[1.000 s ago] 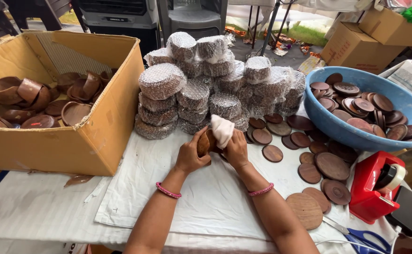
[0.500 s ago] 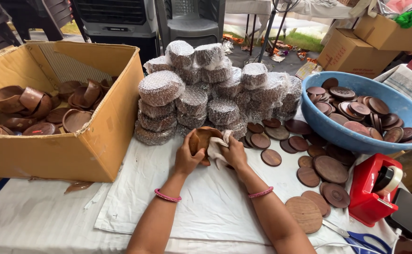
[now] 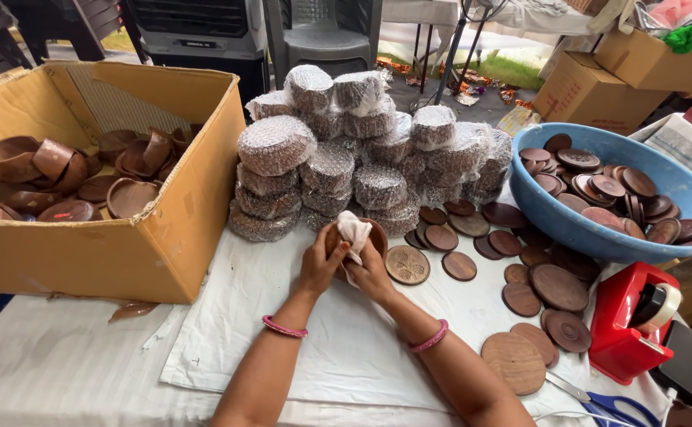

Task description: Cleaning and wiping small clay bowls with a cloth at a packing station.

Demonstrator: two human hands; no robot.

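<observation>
White-covered table (image 3: 227, 348), both hands (image 3: 350, 265) wiping brown bowl (image 3: 373, 234) with cloth (image 3: 354, 230)

Two bare forearms, no sleeves. Thin pink bangle on left wrist (image 3: 284, 327), just behind the left hand (image 3: 320, 265); matching pink bangle on right wrist (image 3: 429, 338), behind the right hand (image 3: 369, 273).

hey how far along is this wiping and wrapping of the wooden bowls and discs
Done: a pile of bubble-wrapped stacks stands behind the hands. In hand: the left hand holds a brown bowl while the right hand presses a white cloth into it. Left: loose bowls in the cardboard box, discs in the blue tub and on the table.
</observation>
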